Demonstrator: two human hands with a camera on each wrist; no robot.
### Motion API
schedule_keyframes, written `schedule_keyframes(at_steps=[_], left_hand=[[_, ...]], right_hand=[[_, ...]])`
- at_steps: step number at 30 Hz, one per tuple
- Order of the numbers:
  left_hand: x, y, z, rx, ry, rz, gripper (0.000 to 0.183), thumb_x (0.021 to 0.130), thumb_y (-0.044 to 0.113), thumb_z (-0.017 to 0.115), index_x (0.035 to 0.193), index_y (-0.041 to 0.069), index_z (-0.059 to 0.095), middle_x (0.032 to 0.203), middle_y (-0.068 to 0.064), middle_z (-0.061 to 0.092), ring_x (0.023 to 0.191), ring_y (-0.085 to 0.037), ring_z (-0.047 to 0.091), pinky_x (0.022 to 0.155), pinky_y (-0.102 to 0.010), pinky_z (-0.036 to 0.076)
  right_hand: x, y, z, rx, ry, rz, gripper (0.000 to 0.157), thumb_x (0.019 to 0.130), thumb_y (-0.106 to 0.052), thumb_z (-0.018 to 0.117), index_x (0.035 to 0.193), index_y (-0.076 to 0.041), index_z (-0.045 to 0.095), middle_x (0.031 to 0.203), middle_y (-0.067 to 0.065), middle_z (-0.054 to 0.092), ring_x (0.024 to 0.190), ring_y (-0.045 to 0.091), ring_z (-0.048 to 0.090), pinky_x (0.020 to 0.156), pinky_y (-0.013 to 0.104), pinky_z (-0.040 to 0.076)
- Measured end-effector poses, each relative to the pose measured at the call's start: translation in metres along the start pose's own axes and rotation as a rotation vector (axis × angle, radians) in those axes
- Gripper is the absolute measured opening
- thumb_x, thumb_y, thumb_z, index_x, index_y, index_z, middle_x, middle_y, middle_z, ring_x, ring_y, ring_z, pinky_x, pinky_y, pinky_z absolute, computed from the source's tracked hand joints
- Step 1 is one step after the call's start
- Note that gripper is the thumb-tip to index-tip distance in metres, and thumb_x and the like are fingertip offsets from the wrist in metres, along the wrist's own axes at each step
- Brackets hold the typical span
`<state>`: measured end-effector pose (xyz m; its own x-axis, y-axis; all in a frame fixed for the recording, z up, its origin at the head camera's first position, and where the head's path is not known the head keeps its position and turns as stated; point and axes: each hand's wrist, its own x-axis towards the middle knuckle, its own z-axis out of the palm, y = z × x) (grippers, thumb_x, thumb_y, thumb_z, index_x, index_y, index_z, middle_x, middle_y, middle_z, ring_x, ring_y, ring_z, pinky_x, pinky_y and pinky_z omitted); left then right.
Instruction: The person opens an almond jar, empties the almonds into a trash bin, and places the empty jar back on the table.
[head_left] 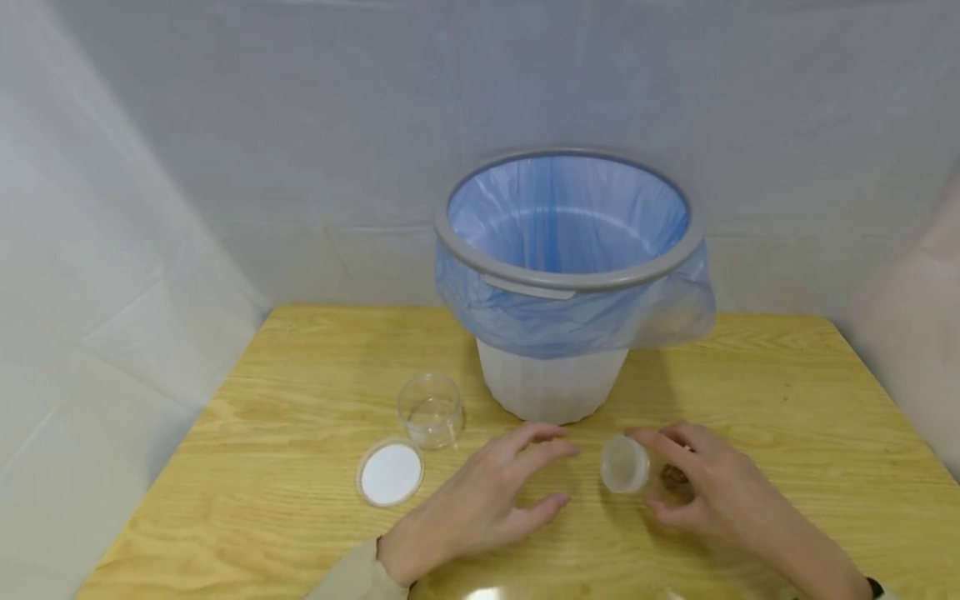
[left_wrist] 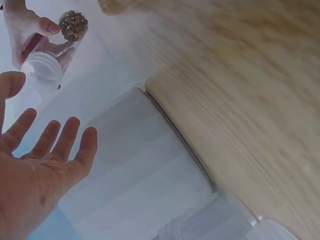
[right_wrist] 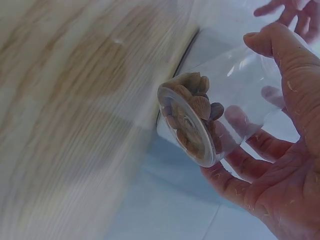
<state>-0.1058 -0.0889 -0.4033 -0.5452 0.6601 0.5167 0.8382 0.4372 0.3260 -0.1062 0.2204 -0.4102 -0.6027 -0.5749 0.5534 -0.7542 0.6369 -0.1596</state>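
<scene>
My right hand (head_left: 716,483) is gripping a clear jar (right_wrist: 235,77) of brown nut-like pieces (right_wrist: 192,110), tilted, over the table (head_left: 315,375), near the bin (head_left: 551,379); my left hand (head_left: 495,496) is hovering beside it, fingers apart.

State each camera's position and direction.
Head: on the head, looking forward-down at a white, blue-lined plastic bin, left hand and right hand.
Left wrist: worn there, looking past the left hand at the bin; right hand shows.
Right wrist: worn there, facing the right hand gripping a clear plastic jar; left hand partly shows.
Wrist views share the jar.
</scene>
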Motion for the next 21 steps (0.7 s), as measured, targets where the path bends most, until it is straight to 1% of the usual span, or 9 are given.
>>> schedule_keyframes(at_steps=[2,4,6,8,10,13,16,18,21], left_hand=[[0.002,0.001,0.000,-0.015,0.012,0.022,0.047,0.095,0.030,0.072,0.137,0.017,0.058,0.137,-0.003,0.058,0.123,-0.014,0.062,0.104,-0.024,0.051],[0.004,0.002,0.000,-0.023,0.017,0.039,0.048,0.094,0.030,0.073,0.137,0.017,0.058,0.136,-0.003,0.058,0.122,-0.014,0.062,0.105,-0.023,0.051],[0.007,0.003,0.001,-0.009,0.021,0.066,0.050,0.092,0.031,0.075,0.138,0.018,0.058,0.136,-0.004,0.059,0.122,-0.015,0.063,0.105,-0.025,0.051],[0.009,0.004,0.002,0.012,0.022,0.097,0.053,0.090,0.030,0.077,0.138,0.019,0.057,0.136,-0.005,0.059,0.121,-0.017,0.063,0.105,-0.026,0.051],[0.011,0.005,0.002,0.032,0.020,0.123,0.056,0.088,0.029,0.078,0.139,0.020,0.057,0.137,-0.007,0.059,0.121,-0.018,0.064,0.106,-0.028,0.051],[0.011,0.005,0.003,0.051,0.011,0.150,0.057,0.087,0.028,0.080,0.139,0.021,0.056,0.138,-0.009,0.059,0.125,-0.018,0.062,0.107,-0.029,0.050],[0.011,0.005,0.004,0.078,-0.001,0.169,0.056,0.087,0.028,0.080,0.138,0.022,0.057,0.139,-0.008,0.058,0.128,-0.018,0.059,0.109,-0.029,0.049],[0.011,0.005,0.004,0.095,-0.012,0.179,0.055,0.087,0.028,0.080,0.137,0.023,0.059,0.140,-0.007,0.057,0.129,-0.017,0.058,0.110,-0.028,0.048],[0.010,0.006,0.005,0.119,-0.017,0.194,0.054,0.086,0.027,0.081,0.136,0.022,0.060,0.141,-0.005,0.057,0.129,-0.016,0.058,0.110,-0.028,0.048]], right_hand=[[0.001,-0.002,0.001,0.011,-0.007,-0.012,0.054,0.085,-0.037,0.074,0.135,-0.021,0.064,0.106,-0.003,0.064,0.078,0.001,0.057,0.066,0.008,0.045],[0.003,-0.004,0.002,0.021,-0.013,-0.027,0.060,0.078,-0.030,0.078,0.136,-0.020,0.064,0.107,-0.002,0.064,0.077,0.000,0.057,0.067,0.007,0.045],[0.005,-0.006,0.003,0.030,-0.015,-0.040,0.057,0.082,-0.033,0.076,0.136,-0.020,0.064,0.107,-0.002,0.064,0.077,0.000,0.057,0.066,0.007,0.045],[0.006,-0.008,0.004,0.041,-0.015,-0.054,0.053,0.088,-0.039,0.070,0.137,-0.020,0.063,0.106,-0.002,0.063,0.077,0.000,0.056,0.067,0.008,0.045],[0.007,-0.010,0.005,0.048,-0.017,-0.068,0.052,0.090,-0.040,0.067,0.137,-0.019,0.063,0.105,-0.002,0.063,0.077,0.000,0.056,0.067,0.008,0.044],[0.009,-0.013,0.005,0.052,-0.023,-0.075,0.062,0.078,-0.028,0.079,0.137,-0.019,0.063,0.103,-0.003,0.061,0.078,0.000,0.054,0.067,0.008,0.043],[0.011,-0.017,0.005,0.039,-0.037,-0.065,0.079,0.061,-0.019,0.086,0.137,-0.020,0.063,0.102,-0.005,0.060,0.079,0.000,0.052,0.067,0.009,0.043],[0.012,-0.019,0.006,0.036,-0.049,-0.058,0.082,0.058,-0.018,0.088,0.136,-0.021,0.063,0.100,-0.006,0.059,0.079,-0.001,0.050,0.066,0.010,0.042],[0.013,-0.021,0.006,0.047,-0.070,-0.053,0.083,0.058,-0.020,0.090,0.137,-0.022,0.062,0.098,-0.006,0.059,0.077,-0.003,0.048,0.064,0.011,0.042]])
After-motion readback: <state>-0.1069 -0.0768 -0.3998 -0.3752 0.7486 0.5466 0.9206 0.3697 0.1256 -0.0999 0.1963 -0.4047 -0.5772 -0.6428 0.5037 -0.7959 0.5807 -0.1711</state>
